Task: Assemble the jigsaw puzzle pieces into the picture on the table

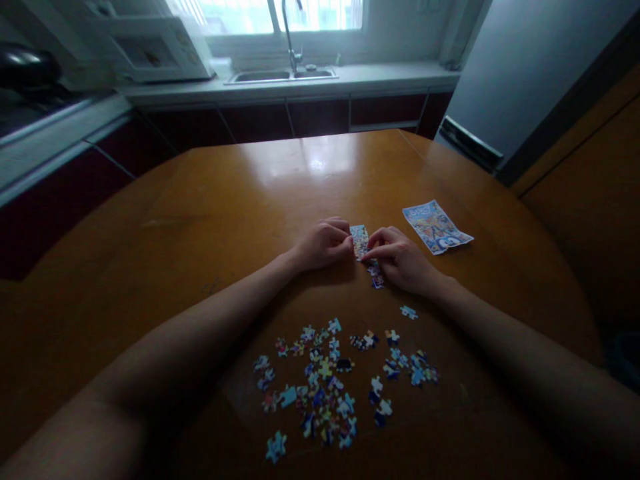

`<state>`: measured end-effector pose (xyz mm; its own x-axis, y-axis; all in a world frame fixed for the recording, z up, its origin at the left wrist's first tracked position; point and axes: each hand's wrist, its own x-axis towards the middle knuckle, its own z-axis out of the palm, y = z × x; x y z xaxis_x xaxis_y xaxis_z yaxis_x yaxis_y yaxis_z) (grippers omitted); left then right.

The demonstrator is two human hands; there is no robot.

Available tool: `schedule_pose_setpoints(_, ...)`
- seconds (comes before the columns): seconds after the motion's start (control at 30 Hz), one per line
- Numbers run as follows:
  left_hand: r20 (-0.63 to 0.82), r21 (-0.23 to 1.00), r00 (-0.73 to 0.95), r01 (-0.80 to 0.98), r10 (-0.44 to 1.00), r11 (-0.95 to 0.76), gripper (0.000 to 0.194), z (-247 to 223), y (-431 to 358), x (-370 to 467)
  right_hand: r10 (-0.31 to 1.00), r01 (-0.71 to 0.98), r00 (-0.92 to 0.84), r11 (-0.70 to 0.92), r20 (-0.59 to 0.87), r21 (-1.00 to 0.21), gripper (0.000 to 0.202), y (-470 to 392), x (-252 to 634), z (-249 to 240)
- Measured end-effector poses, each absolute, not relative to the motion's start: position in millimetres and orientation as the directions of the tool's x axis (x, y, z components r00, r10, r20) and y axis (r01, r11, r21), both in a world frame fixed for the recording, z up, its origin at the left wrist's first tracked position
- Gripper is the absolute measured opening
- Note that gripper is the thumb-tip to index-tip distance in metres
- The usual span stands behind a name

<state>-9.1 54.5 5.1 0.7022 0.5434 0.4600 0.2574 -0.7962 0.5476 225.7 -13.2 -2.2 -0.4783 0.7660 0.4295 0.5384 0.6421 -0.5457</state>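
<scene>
A partly joined jigsaw puzzle (359,240) lies flat on the wooden table between my two hands. My left hand (326,244) is closed, its curled fingers and thumb at the puzzle's left edge. From the right, my right hand (400,259) is closed with thumb and forefinger at the lower right edge; whether a separate piece is in that pinch is hidden. A narrow joined strip (376,275) extends from the puzzle toward me, beside the right hand. Loose jigsaw pieces (325,368) are spread nearer to me, and one piece (409,312) lies apart below my right wrist.
A creased printed sheet (436,227) rests to the right of my right hand. The table (210,200) has a rounded edge. Beyond it are a counter with a sink (265,76), a white microwave (155,50) and a fridge (530,67) at right.
</scene>
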Motion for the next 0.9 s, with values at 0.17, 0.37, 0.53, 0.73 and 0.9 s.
schedule_pose_setpoints(0.17, 0.417, 0.558, 0.760, 0.220, 0.500, -0.800, 0.034, 6.8, 54.6, -10.7, 0.778, 0.527, -0.440, 0.628, 0.448, -0.572, 0.035, -12.8, 224.0, -2.2)
schedule_pose_setpoints(0.37, 0.380, 0.572, 0.812, 0.170, 0.443, -0.803, 0.034, 8.8, 53.7, -8.9, 0.833, 0.533, -0.208, 0.536, 0.513, -0.654, 0.032, -8.1, 227.5, -4.6)
schedule_pose_setpoints(0.53, 0.381, 0.581, 0.807, 0.171, 0.452, -0.795, 0.033, 7.9, 53.7, -9.1, 0.837, 0.530, -0.209, 0.531, 0.505, -0.661, 0.030, -7.7, 227.6, -5.0)
schedule_pose_setpoints(0.73, 0.437, 0.584, 0.718, 0.231, 0.541, -0.778, 0.035, 5.4, 55.5, -10.3, 0.847, 0.535, -0.209, 0.517, 0.488, -0.668, 0.029, -7.9, 227.8, -4.4)
schedule_pose_setpoints(0.9, 0.455, 0.573, 0.662, 0.295, 0.596, -0.765, 0.038, 3.5, 56.2, -9.9, 0.864, 0.545, -0.196, 0.489, 0.464, -0.681, 0.027, -8.2, 227.3, -4.0)
